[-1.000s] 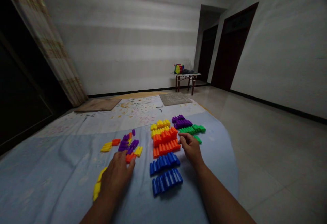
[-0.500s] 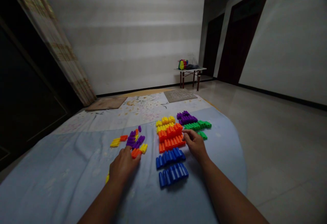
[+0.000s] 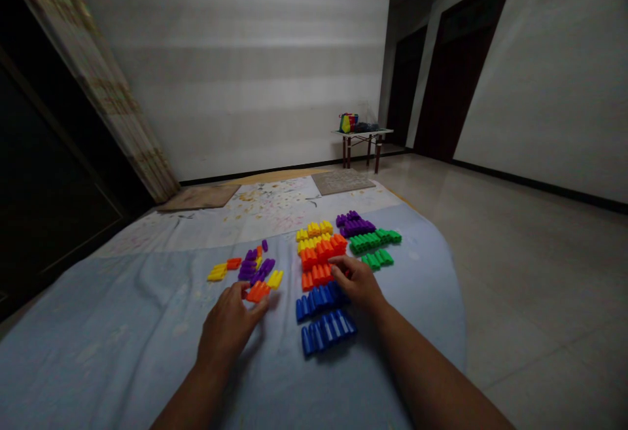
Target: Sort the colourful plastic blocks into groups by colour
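Coloured plastic pieces lie on a pale blue sheet (image 3: 122,351). Sorted rows sit together: yellow (image 3: 313,232), orange (image 3: 321,253), blue (image 3: 326,332), purple (image 3: 354,224) and green (image 3: 375,240). My right hand (image 3: 357,281) rests on the near orange row, fingers curled onto the pieces. My left hand (image 3: 229,324) lies palm down with its fingertips pinching a loose orange piece (image 3: 257,292). Just beyond it lies a mixed loose heap (image 3: 252,268) of purple, yellow and orange pieces.
A flowered sheet (image 3: 265,211) and two mats lie further back. A small table (image 3: 362,137) with coloured things stands by the far wall. A curtain (image 3: 98,83) hangs at the left, dark doors (image 3: 456,76) at the right, bare tiled floor (image 3: 530,253) on the right.
My right hand moved left from the green pieces onto the near orange row. My left hand closed its fingertips on the loose orange piece. The camera shifted slightly.
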`<state>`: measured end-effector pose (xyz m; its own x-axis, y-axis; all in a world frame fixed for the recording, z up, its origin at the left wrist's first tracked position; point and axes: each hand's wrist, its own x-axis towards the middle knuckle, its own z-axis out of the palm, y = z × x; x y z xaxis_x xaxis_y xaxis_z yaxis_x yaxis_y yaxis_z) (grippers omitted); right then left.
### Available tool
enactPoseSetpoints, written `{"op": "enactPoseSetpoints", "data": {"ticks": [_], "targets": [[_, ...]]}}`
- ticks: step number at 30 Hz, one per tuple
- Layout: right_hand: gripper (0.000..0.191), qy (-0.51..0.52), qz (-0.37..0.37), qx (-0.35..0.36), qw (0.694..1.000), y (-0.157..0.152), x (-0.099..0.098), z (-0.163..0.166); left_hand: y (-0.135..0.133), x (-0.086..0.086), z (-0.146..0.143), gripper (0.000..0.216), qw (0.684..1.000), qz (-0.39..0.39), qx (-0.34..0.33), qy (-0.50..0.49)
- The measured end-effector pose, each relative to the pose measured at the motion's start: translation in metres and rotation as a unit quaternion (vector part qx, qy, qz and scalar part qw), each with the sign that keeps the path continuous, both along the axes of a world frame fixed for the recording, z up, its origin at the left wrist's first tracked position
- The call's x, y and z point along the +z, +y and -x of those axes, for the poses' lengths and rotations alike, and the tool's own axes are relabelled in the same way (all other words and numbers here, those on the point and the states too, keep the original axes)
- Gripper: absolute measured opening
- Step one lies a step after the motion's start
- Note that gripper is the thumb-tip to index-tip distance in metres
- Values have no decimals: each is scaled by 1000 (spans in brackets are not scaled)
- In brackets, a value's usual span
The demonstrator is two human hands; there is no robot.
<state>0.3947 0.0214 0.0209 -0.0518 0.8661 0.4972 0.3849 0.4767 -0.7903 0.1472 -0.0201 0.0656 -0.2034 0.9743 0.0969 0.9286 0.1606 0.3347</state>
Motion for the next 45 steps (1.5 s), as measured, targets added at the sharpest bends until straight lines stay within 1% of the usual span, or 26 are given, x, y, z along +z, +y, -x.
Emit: {"op": "enactPoseSetpoints", "data": {"ticks": [3,5,7,10,14,16,20,22,24,27,30,33,35,36,38,42,45], "targets": [[25,7,-16,32,999,-4,7,3,-3,12,-12,54,997,-58,-34,-32],[31,33,8,59,998,-7,11,4,-5,16,-24,52,993,-93,-60,-46],[35,71,51,88,992,-8,12,6,-6,16,-36,51,987,-120,-90,-52],[36,139,114,129,975,-10,11,11,-7,13,-53,46,978,-154,-133,-54],[33,233,150,171,946,-7,10,12,-7,9,-67,41,968,-173,-175,-46],[33,287,155,150,933,-3,12,7,-5,10,-67,41,971,-163,-169,-41],[37,371,138,52,917,5,18,-10,2,7,-48,45,984,-129,-117,-27],[38,380,134,27,915,7,19,-15,6,0,-35,46,991,-96,-92,-9],[39,370,135,17,919,8,19,-17,10,-9,-23,48,996,-50,-74,10],[39,348,138,14,927,8,16,-15,17,-23,-8,54,997,14,-71,23],[40,341,136,7,930,9,13,-14,26,-31,6,63,994,51,-98,1],[41,342,133,-2,930,10,12,-16,37,-33,19,68,982,52,-178,-37],[42,342,131,-6,931,11,13,-17,42,-32,25,66,969,69,-228,-59],[43,342,130,-8,931,11,13,-18,45,-31,27,63,965,82,-242,-66],[44,340,127,-15,932,11,14,-19,49,-30,29,55,959,97,-257,-69],[43,336,116,-38,934,12,15,-23,54,-28,29,39,955,94,-274,-65],[43,338,105,-54,934,15,13,-27,56,-19,19,42,960,87,-257,-75]]}}
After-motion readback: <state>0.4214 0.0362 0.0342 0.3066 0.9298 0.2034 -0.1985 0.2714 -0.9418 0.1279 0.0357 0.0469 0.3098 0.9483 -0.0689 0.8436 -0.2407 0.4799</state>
